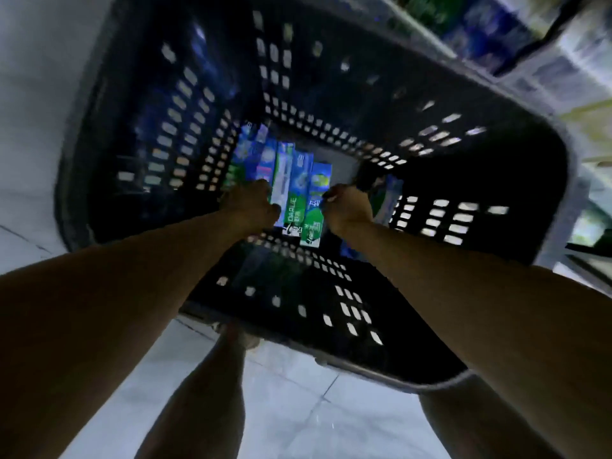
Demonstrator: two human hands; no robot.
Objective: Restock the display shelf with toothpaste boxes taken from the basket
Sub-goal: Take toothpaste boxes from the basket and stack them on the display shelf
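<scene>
As seen from the head view, which looks steeply down and is blurred, both bare arms reach into a deep dark perforated basket (480, 180) standing on a pale tiled floor (298, 409). Toothpaste boxes (298, 190) lie flat on the basket bottom, side by side in a row, long edges touching, in blue, pink, white and green. Left hand (255, 203) sits on the near ends of the leftmost boxes; its fingers (263, 187) are curled downward onto them, knuckles up. Whether those fingers clamp a box or only rest on the row cannot be told. Right hand (347, 207) is just beside the right edge of the green box (314, 210) that ends the row; its fingers (332, 197) are drawn tightly in, close against that edge. Whether they pinch it cannot be told. Two or three boxes of the row lie exposed between the two hands. One further pale box (387, 200) lies apart, right of the right hand and partly hidden by it. A display shelf (496, 34) with blurred blue packs runs along the upper right, beyond the basket rim.
</scene>
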